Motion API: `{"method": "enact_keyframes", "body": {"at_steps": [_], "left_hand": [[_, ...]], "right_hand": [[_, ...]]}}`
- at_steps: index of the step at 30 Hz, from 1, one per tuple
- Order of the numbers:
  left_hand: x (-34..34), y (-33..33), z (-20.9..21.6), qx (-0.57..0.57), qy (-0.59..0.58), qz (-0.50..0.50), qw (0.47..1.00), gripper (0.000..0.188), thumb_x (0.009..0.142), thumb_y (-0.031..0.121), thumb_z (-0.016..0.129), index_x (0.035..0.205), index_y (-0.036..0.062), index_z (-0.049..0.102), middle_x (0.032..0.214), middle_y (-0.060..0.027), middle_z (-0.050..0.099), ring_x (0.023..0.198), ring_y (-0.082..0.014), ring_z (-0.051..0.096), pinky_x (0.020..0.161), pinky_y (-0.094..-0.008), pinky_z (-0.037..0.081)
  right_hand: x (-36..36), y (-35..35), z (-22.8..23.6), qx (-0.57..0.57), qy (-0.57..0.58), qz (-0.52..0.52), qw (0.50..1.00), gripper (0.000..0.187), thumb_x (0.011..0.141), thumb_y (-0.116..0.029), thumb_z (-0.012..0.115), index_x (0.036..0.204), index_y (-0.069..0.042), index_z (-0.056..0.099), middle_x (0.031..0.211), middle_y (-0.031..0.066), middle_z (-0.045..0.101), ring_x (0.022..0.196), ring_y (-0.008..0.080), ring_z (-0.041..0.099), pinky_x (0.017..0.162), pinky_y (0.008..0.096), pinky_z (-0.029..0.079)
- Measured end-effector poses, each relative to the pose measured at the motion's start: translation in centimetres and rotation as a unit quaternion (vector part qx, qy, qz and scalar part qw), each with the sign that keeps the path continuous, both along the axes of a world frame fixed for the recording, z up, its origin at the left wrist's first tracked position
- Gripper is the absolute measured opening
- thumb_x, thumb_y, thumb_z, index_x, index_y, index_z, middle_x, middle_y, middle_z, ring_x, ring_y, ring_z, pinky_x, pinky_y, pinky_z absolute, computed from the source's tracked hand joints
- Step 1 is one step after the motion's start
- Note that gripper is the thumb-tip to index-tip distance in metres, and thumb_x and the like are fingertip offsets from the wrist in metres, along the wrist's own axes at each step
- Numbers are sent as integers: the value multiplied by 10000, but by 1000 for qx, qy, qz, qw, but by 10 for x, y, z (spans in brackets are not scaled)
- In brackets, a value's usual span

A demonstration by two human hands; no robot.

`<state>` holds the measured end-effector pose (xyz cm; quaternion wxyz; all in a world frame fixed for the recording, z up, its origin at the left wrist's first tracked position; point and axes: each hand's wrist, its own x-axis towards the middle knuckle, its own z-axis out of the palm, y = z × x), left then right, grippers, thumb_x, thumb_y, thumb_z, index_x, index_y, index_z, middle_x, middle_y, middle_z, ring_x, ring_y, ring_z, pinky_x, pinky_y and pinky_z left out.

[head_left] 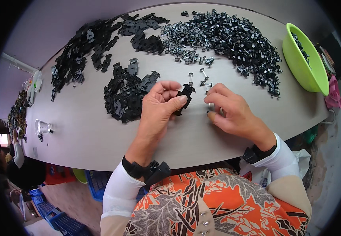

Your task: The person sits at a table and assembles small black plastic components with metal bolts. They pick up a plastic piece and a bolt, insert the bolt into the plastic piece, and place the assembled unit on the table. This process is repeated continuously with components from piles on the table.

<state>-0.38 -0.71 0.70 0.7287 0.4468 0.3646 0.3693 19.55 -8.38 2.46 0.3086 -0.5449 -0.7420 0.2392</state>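
Observation:
My left hand (156, 105) is closed on a black plastic toy-car chassis (187, 92), pinched between thumb and fingers above the table. To its right, my right hand (235, 112) pinches a thin metal wheel axle (209, 106) with a small dark wheel at its lower end; the fingers partly hide it. A few loose wheel axles (204, 74) lie just beyond both hands. Left of my left hand is a heap of black chassis (123, 94). Farther back spreads a large pile of wheel axles (237, 43), with more black chassis (80, 47) at the far left.
A lime-green basin (316, 72) leans at the table's right edge, small parts inside. A clear plastic cup (42, 126) lies at the left. Another person's white sleeve (19, 155) shows beside a mixed pile (18, 112) at far left. Blue crates (95, 185) stand below the table.

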Motion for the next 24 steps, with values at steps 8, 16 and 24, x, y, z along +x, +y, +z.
{"method": "enact_keyframes", "body": {"at_steps": [8, 16, 24], "left_hand": [[2, -3, -4, -101, -98, -35, 990, 214, 835, 24, 653, 1029, 34, 563, 849, -40, 610, 742, -107, 620, 634, -248, 547], [1, -7, -4, -124, -68, -126, 982, 159, 888, 151, 642, 970, 29, 583, 814, -47, 609, 592, -118, 616, 453, -207, 467], [3, -6, -6, -111, -37, -116, 986, 173, 892, 178, 640, 897, 12, 593, 746, -53, 614, 519, -107, 589, 400, -197, 433]], "right_hand": [[-18, -4, -2, 86, 102, 22, 991, 359, 681, 86, 613, 1019, -25, 569, 968, 121, 532, 664, 220, 603, 533, 296, 496], [-18, -2, -10, 152, 66, 28, 986, 389, 676, 95, 635, 1039, -34, 575, 973, 125, 540, 719, 255, 608, 542, 325, 493], [-17, -3, -5, 201, 34, 24, 979, 405, 641, 88, 664, 1022, -15, 573, 945, 117, 561, 778, 276, 608, 601, 341, 505]]}}
